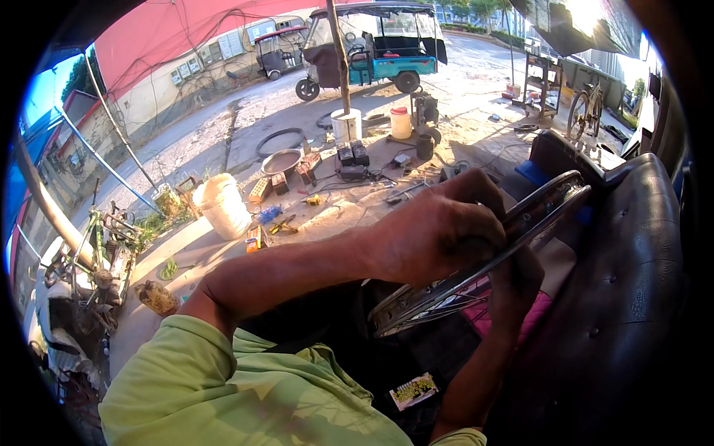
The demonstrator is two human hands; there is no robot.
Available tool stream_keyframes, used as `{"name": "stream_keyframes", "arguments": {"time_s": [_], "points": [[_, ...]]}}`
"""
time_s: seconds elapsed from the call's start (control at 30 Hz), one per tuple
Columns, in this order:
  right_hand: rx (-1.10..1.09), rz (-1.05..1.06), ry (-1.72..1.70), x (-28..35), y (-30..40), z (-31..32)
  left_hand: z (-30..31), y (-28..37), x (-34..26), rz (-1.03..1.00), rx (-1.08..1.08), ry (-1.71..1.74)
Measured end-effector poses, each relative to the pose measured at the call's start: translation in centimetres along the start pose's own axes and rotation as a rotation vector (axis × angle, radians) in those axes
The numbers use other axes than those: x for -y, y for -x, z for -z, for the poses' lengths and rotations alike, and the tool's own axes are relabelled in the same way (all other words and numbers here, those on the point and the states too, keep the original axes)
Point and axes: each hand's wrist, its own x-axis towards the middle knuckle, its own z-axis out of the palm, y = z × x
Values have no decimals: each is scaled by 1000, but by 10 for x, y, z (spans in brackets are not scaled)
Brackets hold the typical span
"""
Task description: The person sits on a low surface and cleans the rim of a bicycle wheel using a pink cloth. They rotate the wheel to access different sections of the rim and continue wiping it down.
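Note:
A spoked metal wheel rim, without a tyre, is held tilted before me, its far end raised toward the sofa. My left hand reaches across from the left and grips the upper side of the rim, fingers bent over its edge. Below it, my right hand comes up from the lower right and holds the rim from beneath; its fingertips are partly hidden by the rim and my left hand. Thin spokes show along the underside.
A dark tufted sofa stands on the right, near a pink quilted cloth. A lit phone lies low in front. On the ground are a white bucket, a basin, bricks and tools; a teal three-wheeler stands beyond.

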Motion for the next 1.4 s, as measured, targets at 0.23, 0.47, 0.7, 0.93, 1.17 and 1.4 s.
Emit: {"name": "stream_keyframes", "arguments": {"time_s": [0.23, 0.47, 0.7, 0.93, 1.17, 1.4], "points": [[56, 5, 28, 4, -5, -2, 8, -1, -4, 64, 112, -127], [78, -9, -41, -1, -4, -2, -4, 3, -1, 18, -23, 51], [35, -35, -63, 4, -5, -10, 7, 6, -3, 4, -11, -154], [82, -30, -123, 3, -5, -10, -1, 7, -1, 37, -29, 53], [114, -156, -120, 0, -3, -6, -5, 16, 2, 27, -77, 47], [88, -60, -53, 0, -3, -9, -20, 24, -3, 160, -161, 29]]}}
